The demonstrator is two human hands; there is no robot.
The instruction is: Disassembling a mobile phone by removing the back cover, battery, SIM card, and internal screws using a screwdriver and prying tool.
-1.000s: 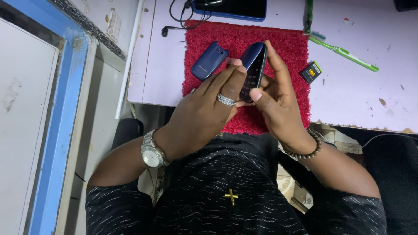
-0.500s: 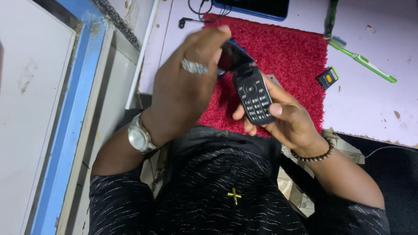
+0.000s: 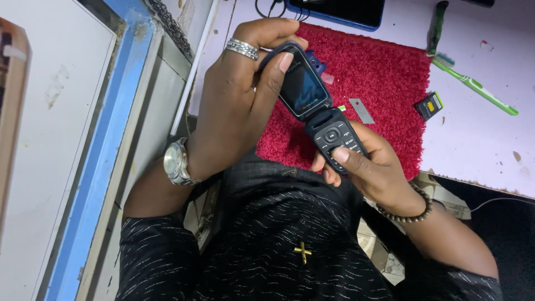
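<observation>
The left hand (image 3: 234, 106) is closed on the lid of the dark blue, open flip phone (image 3: 317, 108); the right hand (image 3: 368, 167) cradles its keypad half, thumb on the keys. Both grips look firm. Support the hinge and press lightly, keeping the phone over the red shaggy mat (image 3: 384, 72).

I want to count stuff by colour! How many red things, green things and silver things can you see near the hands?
Red: 1, the fuzzy mat.
Green: 2, the toothbrush and the dark green tool.
Silver: 3, the ring, the wristwatch and the small metal blade.
Total: 6.
</observation>
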